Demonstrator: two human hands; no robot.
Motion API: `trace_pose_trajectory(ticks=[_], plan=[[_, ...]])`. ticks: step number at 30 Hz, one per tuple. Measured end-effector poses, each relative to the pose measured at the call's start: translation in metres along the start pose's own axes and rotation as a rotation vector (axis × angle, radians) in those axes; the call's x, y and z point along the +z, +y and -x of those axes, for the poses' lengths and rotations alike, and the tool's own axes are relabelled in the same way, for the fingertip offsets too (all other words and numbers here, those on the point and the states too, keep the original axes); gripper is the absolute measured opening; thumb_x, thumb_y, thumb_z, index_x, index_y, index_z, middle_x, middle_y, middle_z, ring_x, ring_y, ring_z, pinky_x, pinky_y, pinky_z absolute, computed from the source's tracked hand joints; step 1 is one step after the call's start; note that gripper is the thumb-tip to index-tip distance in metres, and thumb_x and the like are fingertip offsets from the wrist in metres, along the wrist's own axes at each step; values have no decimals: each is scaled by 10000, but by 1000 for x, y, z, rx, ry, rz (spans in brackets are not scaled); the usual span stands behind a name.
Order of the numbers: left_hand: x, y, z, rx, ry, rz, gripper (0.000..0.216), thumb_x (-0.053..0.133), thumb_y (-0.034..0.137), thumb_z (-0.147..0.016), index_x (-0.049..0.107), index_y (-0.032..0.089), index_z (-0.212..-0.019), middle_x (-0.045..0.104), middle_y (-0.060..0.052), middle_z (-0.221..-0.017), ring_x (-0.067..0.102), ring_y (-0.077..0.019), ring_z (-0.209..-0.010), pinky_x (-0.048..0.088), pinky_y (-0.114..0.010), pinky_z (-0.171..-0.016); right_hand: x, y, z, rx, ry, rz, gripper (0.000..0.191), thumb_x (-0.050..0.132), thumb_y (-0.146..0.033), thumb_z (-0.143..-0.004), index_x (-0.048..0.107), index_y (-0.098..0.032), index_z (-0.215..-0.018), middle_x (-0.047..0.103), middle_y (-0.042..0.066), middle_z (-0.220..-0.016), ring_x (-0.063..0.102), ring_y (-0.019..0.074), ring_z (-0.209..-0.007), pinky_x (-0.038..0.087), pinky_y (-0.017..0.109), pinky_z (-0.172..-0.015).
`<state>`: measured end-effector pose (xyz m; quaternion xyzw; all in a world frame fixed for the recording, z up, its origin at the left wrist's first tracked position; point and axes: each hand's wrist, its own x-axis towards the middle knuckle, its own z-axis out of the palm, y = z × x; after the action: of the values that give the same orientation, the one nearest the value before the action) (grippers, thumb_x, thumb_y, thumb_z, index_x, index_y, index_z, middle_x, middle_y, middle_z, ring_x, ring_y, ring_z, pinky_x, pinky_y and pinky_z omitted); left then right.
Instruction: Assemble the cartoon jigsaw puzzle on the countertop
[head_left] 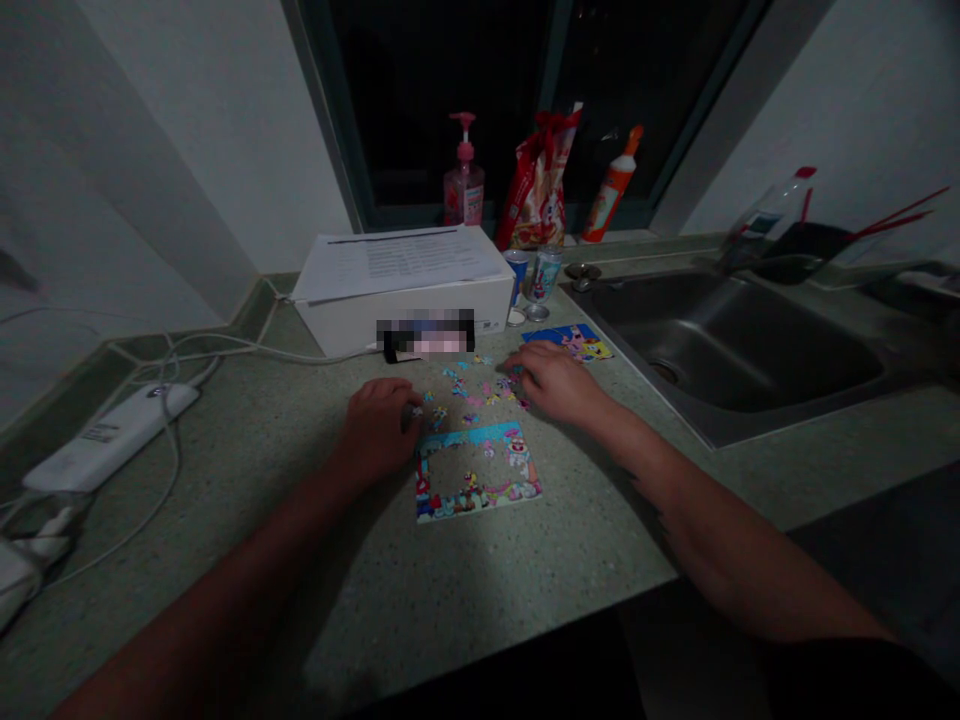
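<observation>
A jigsaw border lies assembled on the counter, its middle partly unfilled, with a few joined pieces inside. Beyond it, several loose puzzle pieces are scattered. My left hand rests beside the border's upper left corner, fingers curled towards the thumb; what they hold, if anything, is too dark to make out. To the right of the loose pieces is my right hand, its index finger stretched down at the pieces and the other fingers partly bent. A blue picture card with cartoon figures lies just behind it.
Behind the pieces, a phone with a blurred screen leans on a white box topped with paper. Two cans stand beside the box. A sink lies to the right; a power strip and cables are at left.
</observation>
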<state>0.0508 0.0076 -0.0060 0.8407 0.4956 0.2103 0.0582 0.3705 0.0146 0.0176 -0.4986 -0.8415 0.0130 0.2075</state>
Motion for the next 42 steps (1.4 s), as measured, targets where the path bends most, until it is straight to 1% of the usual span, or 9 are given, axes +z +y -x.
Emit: trace_pose_trajectory(ticks=[7,12,16,21,24,27,33,38,42], plan=[[3,-3,-2,-29,48,51,165,670,202,-812,706,218,-973,726,-121,-1242,623,-344,-1223,450,-557,-1107,1,0,0,-16,3,-35,346,551,-60,-896,759,-203,-1131,748,106,-1106,650,290,-1118,494,470,-1034],[-2,4,-2,-63,54,71,95,686,209,-799,713,234,-887,765,-92,-971,691,-342,-1026,480,-554,-1020,0,-7,0,-50,62,-79,338,558,-72,-916,738,-216,-1162,747,104,-1125,654,295,-1122,507,489,-1024],[-4,9,-2,-113,87,146,107,661,180,-807,725,254,-851,766,-56,-836,716,-296,-853,493,-528,-970,1,-23,0,-105,141,-157,275,579,-134,-968,726,-239,-1176,748,95,-1138,661,286,-1127,521,496,-1010],[-6,22,0,-184,150,437,72,676,210,-822,739,246,-823,772,-52,-836,722,-258,-793,546,-433,-835,5,-54,0,-227,197,-236,179,605,-226,-1020,734,-266,-1138,759,60,-1121,675,247,-1123,532,468,-1012],[-7,34,4,-195,182,586,50,692,226,-831,741,237,-832,760,-52,-824,708,-242,-787,560,-411,-809,8,-71,1,-301,201,-238,154,646,-263,-1014,721,-245,-1147,744,81,-1191,667,253,-1167,542,472,-1018],[-7,44,7,-234,185,730,36,695,228,-821,728,242,-827,762,-47,-829,708,-226,-793,579,-389,-796,10,-81,1,-332,194,-212,171,682,-302,-1004,704,-235,-1161,733,92,-1221,665,267,-1186,551,484,-1006],[-4,49,8,-275,150,874,26,737,268,-790,726,245,-794,760,-52,-810,712,-220,-775,589,-384,-762,11,-82,2,-375,202,-216,91,676,-259,-1003,699,-228,-1085,743,79,-1178,683,255,-1136,559,469,-971],[-2,47,9,-320,172,907,60,763,290,-770,732,244,-793,761,-54,-813,712,-223,-779,585,-392,-771,10,-80,2,-371,177,-226,90,682,-277,-998,697,-239,-1078,736,79,-1201,672,254,-1160,554,466,-980],[-3,48,8,-358,157,950,88,766,296,-756,731,228,-800,756,-49,-811,710,-214,-772,585,-372,-753,10,-80,3,-365,162,-224,124,694,-282,-990,694,-240,-1106,727,89,-1227,660,262,-1189,549,479,-996]])
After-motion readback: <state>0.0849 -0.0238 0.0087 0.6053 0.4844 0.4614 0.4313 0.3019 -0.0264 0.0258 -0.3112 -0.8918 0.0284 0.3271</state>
